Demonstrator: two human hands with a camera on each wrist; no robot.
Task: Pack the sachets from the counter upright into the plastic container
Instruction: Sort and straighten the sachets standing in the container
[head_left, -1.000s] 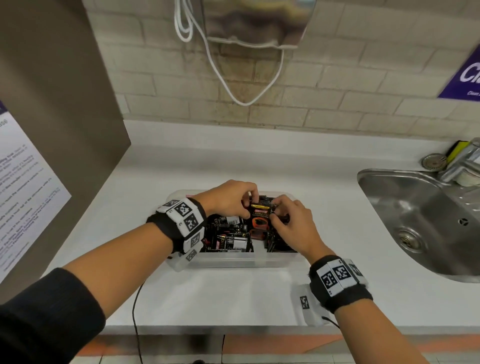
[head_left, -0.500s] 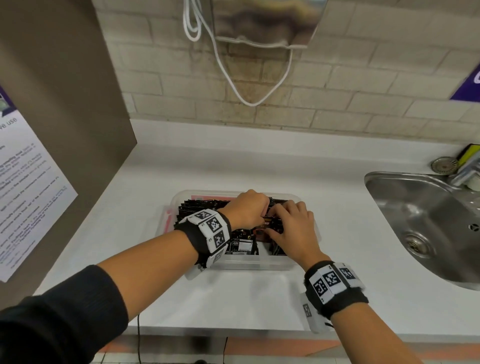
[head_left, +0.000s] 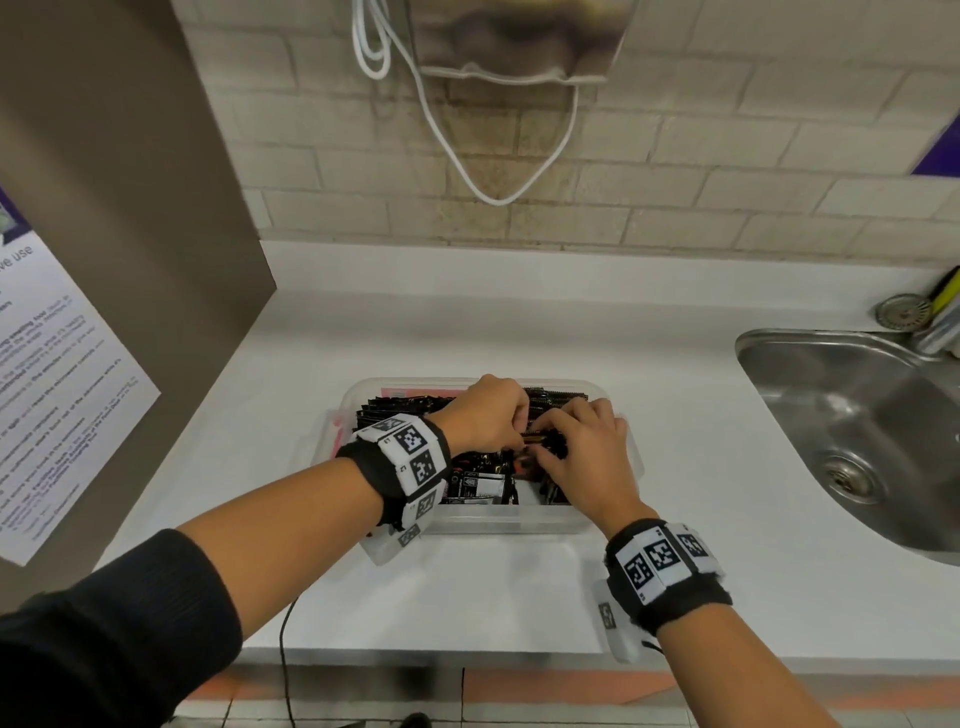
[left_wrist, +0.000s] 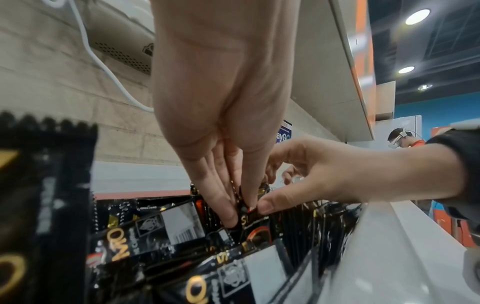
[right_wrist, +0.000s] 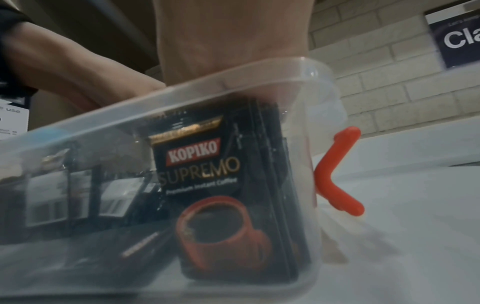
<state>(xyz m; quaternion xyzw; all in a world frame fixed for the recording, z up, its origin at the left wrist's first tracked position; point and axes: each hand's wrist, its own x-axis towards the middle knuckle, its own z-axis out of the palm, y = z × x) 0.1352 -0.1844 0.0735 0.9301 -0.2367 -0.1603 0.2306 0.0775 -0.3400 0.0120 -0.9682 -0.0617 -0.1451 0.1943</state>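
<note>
— From the head view we see our left hand (head_left: 480, 421) and right hand (head_left: 584, 457) meeting over the plastic container (head_left: 498, 522), fingers bent down among the sachets (head_left: 470, 486). What sits around us?

— The container rests on the white counter (head_left: 519, 332); the steel sink (head_left: 852, 447) lies well apart to our right, a poster (head_left: 57, 395) hangs on the panel to our left, and a white cable (head_left: 467, 156) loops down the brick wall. Our own hands cover the middle sachets.

— In the left wrist view?

— Our left fingers (left_wrist: 221, 201) pinch one black sachet (left_wrist: 242, 216), with the right thumb (left_wrist: 270, 203) touching its edge. A blurred sachet (left_wrist: 39, 205) close to the lens blocks the left side.

— And the right wrist view?

— The container wall (right_wrist: 233, 86) fills it. An upright Kopiko sachet (right_wrist: 207, 185) stands against the near wall, the red latch (right_wrist: 337, 172) beside it. The right fingers are hidden, so we cannot tell their grip there.
</note>
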